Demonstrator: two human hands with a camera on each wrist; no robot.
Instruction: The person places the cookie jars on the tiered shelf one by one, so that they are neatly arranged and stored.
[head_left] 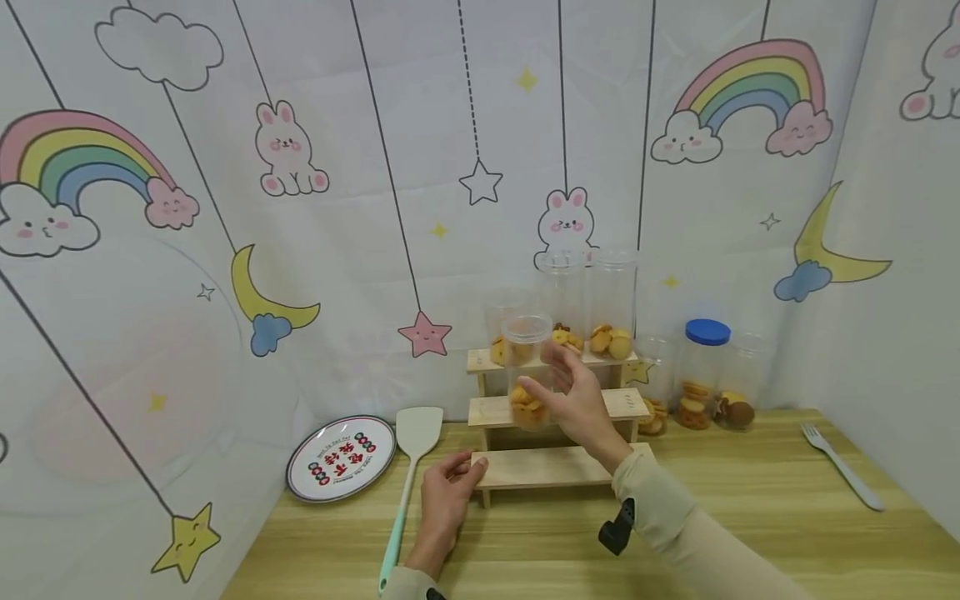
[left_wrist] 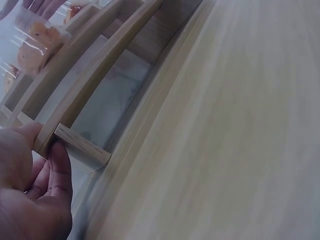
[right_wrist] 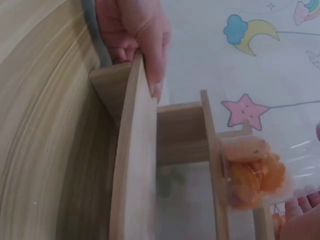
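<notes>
A clear plastic jar (head_left: pixel 527 346) with orange-brown cookies in its bottom stands at the middle step of a three-tier wooden rack (head_left: pixel 551 468). My right hand (head_left: pixel 581 404) holds this jar from the right, thumb across its front and fingers round the far side. In the right wrist view the jar's cookies (right_wrist: pixel 255 180) are right at the plank's edge. My left hand (head_left: pixel 448 496) pinches the left end of the lowest plank; in the left wrist view its thumb lies over the board (left_wrist: pixel 75 105) and the fingers curl underneath.
Tall clear cookie jars (head_left: pixel 611 304) stand on the top step. Right of the rack are more jars, one with a blue lid (head_left: pixel 707 332). A fork (head_left: pixel 843 467) lies far right. A spatula (head_left: pixel 408 475) and a printed plate (head_left: pixel 341 458) are at left.
</notes>
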